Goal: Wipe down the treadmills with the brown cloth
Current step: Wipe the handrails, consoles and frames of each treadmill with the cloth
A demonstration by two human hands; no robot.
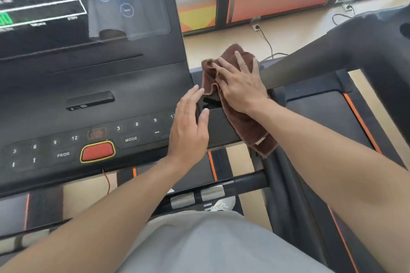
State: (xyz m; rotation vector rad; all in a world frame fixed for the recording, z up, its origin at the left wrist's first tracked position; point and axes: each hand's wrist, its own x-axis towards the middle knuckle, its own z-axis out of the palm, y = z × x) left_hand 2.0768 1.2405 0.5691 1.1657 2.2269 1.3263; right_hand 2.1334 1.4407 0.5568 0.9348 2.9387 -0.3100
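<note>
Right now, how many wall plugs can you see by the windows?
2. One wall socket sits low under the orange window panel, with a black cable running down. The other socket is farther right along the same wall. More may hide behind the treadmill.

Treadmill console [93, 86] cut off at left and top edges, its display readouts [26, 2] blurred beyond reading; part of brown cloth [244, 122] hidden beneath right hand [240, 86]; neighbouring treadmill [366, 55] cropped at right edge.

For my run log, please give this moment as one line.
step: wiping console edge | right hand: flat on brown cloth | left hand: open, beside console | treadmill: display lit
</note>
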